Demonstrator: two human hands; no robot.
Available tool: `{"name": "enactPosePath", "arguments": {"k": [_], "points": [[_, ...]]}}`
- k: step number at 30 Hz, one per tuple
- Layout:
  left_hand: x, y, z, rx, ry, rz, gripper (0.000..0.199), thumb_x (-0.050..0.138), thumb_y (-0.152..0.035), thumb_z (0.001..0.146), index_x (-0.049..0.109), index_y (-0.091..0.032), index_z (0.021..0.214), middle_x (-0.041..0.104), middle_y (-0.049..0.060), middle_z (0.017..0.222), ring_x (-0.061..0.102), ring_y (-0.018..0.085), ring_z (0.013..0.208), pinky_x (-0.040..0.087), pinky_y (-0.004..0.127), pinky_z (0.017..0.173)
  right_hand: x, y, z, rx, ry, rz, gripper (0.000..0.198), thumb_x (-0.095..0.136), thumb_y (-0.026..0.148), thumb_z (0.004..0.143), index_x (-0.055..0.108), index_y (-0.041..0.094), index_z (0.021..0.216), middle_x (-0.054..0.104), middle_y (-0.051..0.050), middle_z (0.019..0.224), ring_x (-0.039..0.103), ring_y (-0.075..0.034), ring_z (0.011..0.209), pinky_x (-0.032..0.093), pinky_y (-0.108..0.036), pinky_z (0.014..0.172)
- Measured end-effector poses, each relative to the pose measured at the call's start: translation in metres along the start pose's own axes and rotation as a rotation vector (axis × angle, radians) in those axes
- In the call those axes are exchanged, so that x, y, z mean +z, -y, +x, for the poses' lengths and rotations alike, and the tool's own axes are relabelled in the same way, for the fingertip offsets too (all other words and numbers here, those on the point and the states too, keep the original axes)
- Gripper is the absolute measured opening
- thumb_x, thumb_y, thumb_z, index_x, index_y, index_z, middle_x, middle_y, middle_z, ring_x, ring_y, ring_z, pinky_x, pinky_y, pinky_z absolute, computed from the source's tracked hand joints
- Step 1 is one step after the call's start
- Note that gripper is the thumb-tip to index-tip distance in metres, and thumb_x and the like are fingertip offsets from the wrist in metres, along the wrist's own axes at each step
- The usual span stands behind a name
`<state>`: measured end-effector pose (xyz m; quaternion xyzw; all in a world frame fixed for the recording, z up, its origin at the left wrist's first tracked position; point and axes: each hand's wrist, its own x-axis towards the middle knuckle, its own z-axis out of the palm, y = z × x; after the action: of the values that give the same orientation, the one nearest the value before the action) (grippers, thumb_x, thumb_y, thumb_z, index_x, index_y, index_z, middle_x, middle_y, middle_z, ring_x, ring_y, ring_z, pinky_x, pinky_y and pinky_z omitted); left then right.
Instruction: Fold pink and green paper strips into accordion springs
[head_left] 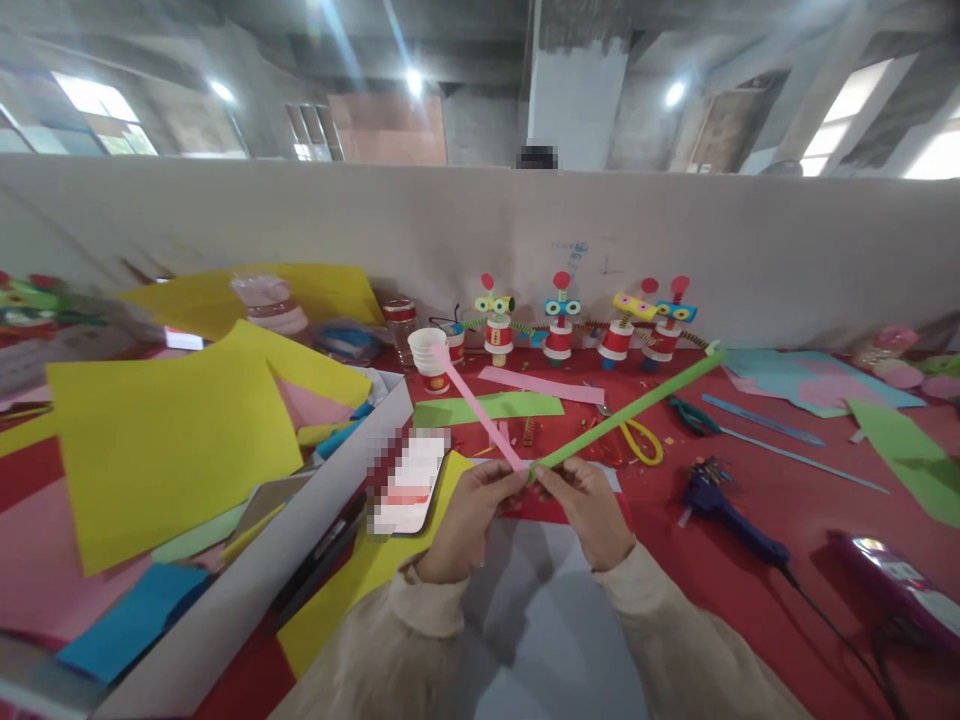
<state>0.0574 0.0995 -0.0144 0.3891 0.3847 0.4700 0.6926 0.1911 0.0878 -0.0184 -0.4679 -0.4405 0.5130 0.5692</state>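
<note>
In the head view my left hand [474, 510] pinches the near end of a pink paper strip [480, 412], which slants up and away to the left. My right hand [589, 505] is closed on the near end of a green paper strip [630, 412], which runs up to the right. Both strips meet between my fingertips in a V shape; whether they are joined there is hidden by my fingers. Beyond them lie a flat pink strip [544, 384] and a flat green strip [495, 407]. A small folded paper spring [529, 431] rests just past my hands.
Several paper-cup robots [559, 335] stand by the wall, near stacked paper cups [429, 350]. A phone [411, 490] and a white box [315, 510] with coloured paper lie left. Yellow-handled scissors [641, 440], a blue glue gun [731, 515] and a purple device [900, 580] lie right.
</note>
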Motion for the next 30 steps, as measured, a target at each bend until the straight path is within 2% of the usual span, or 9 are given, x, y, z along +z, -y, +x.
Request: {"name": "enactPosePath", "arguments": {"k": [2, 6, 9, 12, 16, 22, 26, 30], "points": [[-0.001, 0.000, 0.000, 0.005, 0.005, 0.066, 0.019, 0.074, -0.029, 0.061, 0.067, -0.012, 0.068, 0.061, 0.002, 0.061, 0.052, 0.011, 0.056, 0.039, 0.022, 0.054, 0.000, 0.001, 0.000, -0.020, 0.001, -0.040, 0.021, 0.070, 0.035, 0.066, 0.064, 0.016, 0.064, 0.062, 0.001, 0.056, 0.055, -0.012, 0.054, 0.045, -0.025, 0.055], [0.000, 0.004, 0.000, 0.081, -0.020, 0.082, 0.014, 0.072, -0.026, 0.062, 0.067, -0.013, 0.065, 0.063, 0.003, 0.062, 0.055, 0.014, 0.063, 0.041, 0.025, 0.062, 0.001, 0.001, -0.001, -0.041, 0.020, -0.045, 0.024, 0.063, 0.039, 0.073, 0.061, 0.016, 0.065, 0.060, 0.001, 0.057, 0.054, -0.012, 0.054, 0.045, -0.025, 0.055], [0.002, 0.008, 0.001, 0.159, -0.094, 0.007, 0.010, 0.072, -0.022, 0.060, 0.066, -0.014, 0.061, 0.061, 0.000, 0.059, 0.053, 0.013, 0.062, 0.041, 0.025, 0.064, 0.003, -0.001, -0.003, -0.118, 0.080, -0.071, 0.019, 0.065, 0.036, 0.072, 0.062, 0.017, 0.072, 0.061, 0.000, 0.063, 0.055, -0.013, 0.060, 0.046, -0.025, 0.059], [0.002, 0.010, 0.001, 0.151, -0.120, -0.088, 0.009, 0.073, -0.020, 0.058, 0.066, -0.014, 0.062, 0.059, -0.001, 0.057, 0.050, 0.011, 0.058, 0.039, 0.023, 0.059, 0.007, -0.003, -0.006, -0.168, 0.077, -0.134, 0.017, 0.068, 0.031, 0.068, 0.062, 0.017, 0.075, 0.061, -0.001, 0.065, 0.055, -0.014, 0.061, 0.045, -0.025, 0.058], [0.002, 0.011, 0.001, 0.079, -0.075, -0.182, 0.013, 0.072, -0.021, 0.060, 0.063, -0.012, 0.059, 0.056, -0.001, 0.054, 0.046, 0.008, 0.052, 0.035, 0.021, 0.053, 0.010, -0.003, -0.008, -0.130, 0.052, -0.102, 0.015, 0.067, 0.030, 0.069, 0.064, 0.016, 0.073, 0.064, -0.001, 0.063, 0.057, -0.013, 0.057, 0.047, -0.025, 0.055], [0.008, 0.012, -0.003, 0.026, 0.041, -0.327, 0.010, 0.072, -0.016, 0.060, 0.062, -0.012, 0.060, 0.057, 0.000, 0.055, 0.050, 0.010, 0.054, 0.039, 0.023, 0.056, 0.008, 0.001, -0.008, -0.118, 0.053, -0.050, 0.010, 0.068, 0.027, 0.066, 0.066, 0.018, 0.065, 0.065, 0.000, 0.057, 0.057, -0.014, 0.053, 0.048, -0.025, 0.053], [0.008, 0.011, -0.004, 0.083, 0.036, -0.277, 0.010, 0.071, -0.015, 0.060, 0.062, -0.012, 0.061, 0.058, 0.000, 0.056, 0.050, 0.010, 0.055, 0.039, 0.022, 0.056, 0.006, 0.003, -0.008, -0.123, 0.055, -0.020, 0.005, 0.067, 0.023, 0.066, 0.067, 0.019, 0.063, 0.064, 0.001, 0.056, 0.057, -0.013, 0.052, 0.047, -0.025, 0.053], [0.005, 0.008, -0.002, 0.178, -0.001, -0.102, 0.010, 0.069, -0.020, 0.064, 0.061, -0.014, 0.062, 0.058, 0.000, 0.058, 0.052, 0.011, 0.058, 0.040, 0.023, 0.058, 0.002, -0.001, -0.004, -0.135, 0.059, -0.051, 0.007, 0.066, 0.024, 0.067, 0.068, 0.018, 0.063, 0.065, 0.000, 0.058, 0.056, -0.013, 0.055, 0.046, -0.024, 0.056]]}}
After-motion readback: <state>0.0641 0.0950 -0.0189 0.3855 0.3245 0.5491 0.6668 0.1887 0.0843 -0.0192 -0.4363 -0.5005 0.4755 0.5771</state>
